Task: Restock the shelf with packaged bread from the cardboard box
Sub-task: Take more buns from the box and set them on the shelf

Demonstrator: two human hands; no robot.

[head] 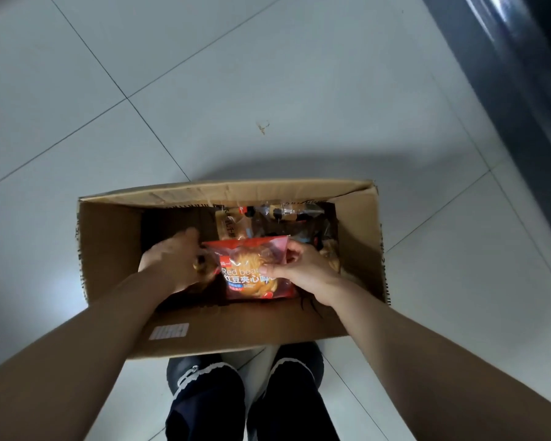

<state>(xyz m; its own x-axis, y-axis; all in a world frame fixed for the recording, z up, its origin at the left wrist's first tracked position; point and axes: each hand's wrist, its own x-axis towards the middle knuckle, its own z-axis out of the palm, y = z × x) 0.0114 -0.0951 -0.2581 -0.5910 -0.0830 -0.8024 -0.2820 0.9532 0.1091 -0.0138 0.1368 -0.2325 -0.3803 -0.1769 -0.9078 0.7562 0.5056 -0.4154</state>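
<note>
As right hand (302,272) pinches red packet (251,275), loaves (267,218) behind

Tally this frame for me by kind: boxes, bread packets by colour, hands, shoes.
Cardboard box: 1
Red bread packet: 1
Other packets, clear or tan: at least 2; the pile is too jumbled to count further
Hands: 2, left hand and right hand
Shoes: 2
Total: at least 8

Cool, moderately bright light covers the tiled floor (267,74). A soft shadow lies above the cardboard box (108,243); its interior is dim. The left hand (169,262) is motion-blurred, the red bread pack (251,275) sharp. Glare streaks the dark panel (522,90), upper right.
</note>
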